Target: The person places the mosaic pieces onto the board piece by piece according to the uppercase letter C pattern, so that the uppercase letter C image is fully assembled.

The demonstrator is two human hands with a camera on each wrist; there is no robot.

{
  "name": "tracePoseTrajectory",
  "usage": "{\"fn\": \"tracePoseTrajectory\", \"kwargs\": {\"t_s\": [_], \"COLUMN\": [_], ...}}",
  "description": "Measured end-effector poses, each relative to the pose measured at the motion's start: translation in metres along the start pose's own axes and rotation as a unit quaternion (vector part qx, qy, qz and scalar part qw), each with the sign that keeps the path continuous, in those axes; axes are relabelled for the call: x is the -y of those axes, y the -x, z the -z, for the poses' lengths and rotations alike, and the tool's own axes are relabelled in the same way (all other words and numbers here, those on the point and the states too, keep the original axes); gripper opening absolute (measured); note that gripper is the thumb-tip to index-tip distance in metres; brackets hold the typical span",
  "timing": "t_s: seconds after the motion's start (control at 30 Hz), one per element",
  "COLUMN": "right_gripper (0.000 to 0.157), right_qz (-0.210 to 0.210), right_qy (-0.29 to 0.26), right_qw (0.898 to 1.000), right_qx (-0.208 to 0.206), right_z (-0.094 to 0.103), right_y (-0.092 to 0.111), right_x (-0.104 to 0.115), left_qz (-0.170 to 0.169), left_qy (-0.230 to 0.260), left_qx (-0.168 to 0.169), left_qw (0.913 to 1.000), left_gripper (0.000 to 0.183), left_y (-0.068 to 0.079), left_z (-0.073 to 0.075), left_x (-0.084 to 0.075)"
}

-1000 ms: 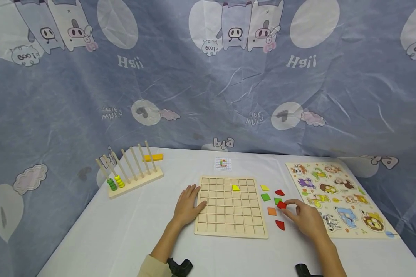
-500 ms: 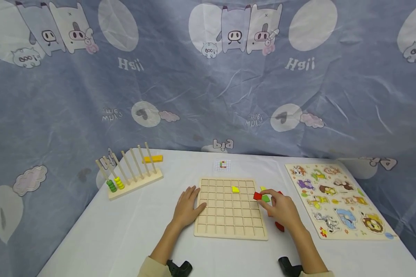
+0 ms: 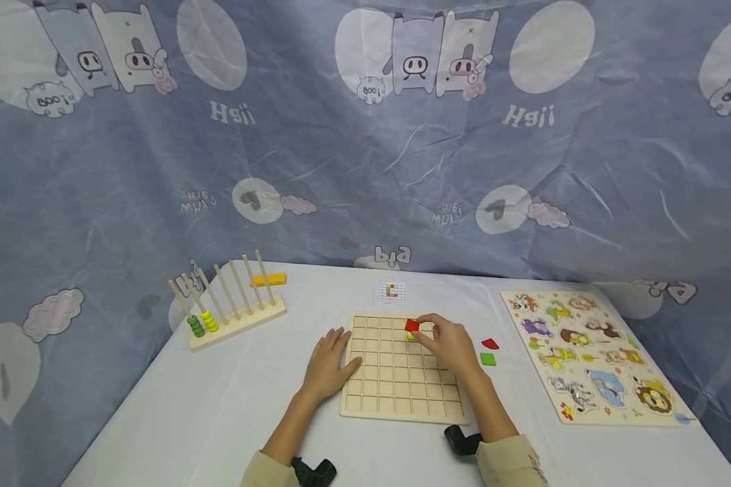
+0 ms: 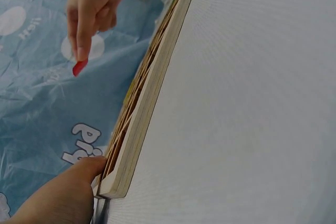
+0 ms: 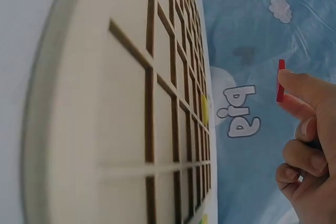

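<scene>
Red tile pinched above the board

At the bottom of the frame, nearest me, a black device (image 3: 317, 472) sits at each wrist, against beige sleeves (image 3: 512, 460). The left hand (image 3: 324, 365) lies at the board's left side, fingers extended and gripping nothing, its thumb touching the edge. The right hand (image 3: 447, 343) reaches in from the lower right, its grip narrow: thumb and forefinger pinch the red tile (image 3: 411, 325), and both wrist views show that tile raised clear of the board (image 3: 378, 389). The gridded board fills the lower middle of the frame; a yellow piece (image 3: 411, 335), partly covered, sits near its top. Right of the board, a green piece (image 3: 488, 359) lies on the white table (image 3: 158, 419), a red piece (image 3: 490, 343) just beyond it. The animal puzzle (image 3: 597, 358) spreads across the lower right. At the left stands a peg rack (image 3: 239, 325) with green beads (image 3: 196, 326) and yellow beads (image 3: 210, 321). Beyond the board, centre frame, is a small patterned card (image 3: 392, 292); a yellow block (image 3: 271, 279) lies behind the rack. A blue-grey pig-print cloth (image 3: 341, 149) hangs across the upper frame.
</scene>
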State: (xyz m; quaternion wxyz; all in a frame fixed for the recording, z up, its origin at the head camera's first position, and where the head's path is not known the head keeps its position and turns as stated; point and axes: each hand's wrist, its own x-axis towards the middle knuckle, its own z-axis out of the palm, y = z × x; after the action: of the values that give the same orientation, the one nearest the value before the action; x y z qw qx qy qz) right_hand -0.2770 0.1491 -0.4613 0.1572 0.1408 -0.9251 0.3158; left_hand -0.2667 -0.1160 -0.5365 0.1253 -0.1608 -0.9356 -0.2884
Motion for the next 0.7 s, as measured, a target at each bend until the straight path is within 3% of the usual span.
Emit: {"fn": "tracePoseTrajectory", "kwargs": {"t_s": [0.3, 0.7], "right_gripper": [0.031, 0.029], "right_qz": [-0.03, -0.047], "right_qy": [-0.012, 0.0], "right_qw": [0.998, 0.993], "right_qx": [0.045, 0.105], "right_z": [-0.022, -0.039], "right_y": [-0.021, -0.029], "right_x": [0.0, -0.01], "left_qz": [-0.005, -0.006], "left_qy": [-0.005, -0.007], "left_qx": [-0.007, -0.005], "left_qw": [1.0, 0.9999], "left_gripper": [0.064, 0.064], "left_y": [0.0, -0.001], "left_z": [-0.002, -0.003], "left_x": [0.002, 0.004]}}
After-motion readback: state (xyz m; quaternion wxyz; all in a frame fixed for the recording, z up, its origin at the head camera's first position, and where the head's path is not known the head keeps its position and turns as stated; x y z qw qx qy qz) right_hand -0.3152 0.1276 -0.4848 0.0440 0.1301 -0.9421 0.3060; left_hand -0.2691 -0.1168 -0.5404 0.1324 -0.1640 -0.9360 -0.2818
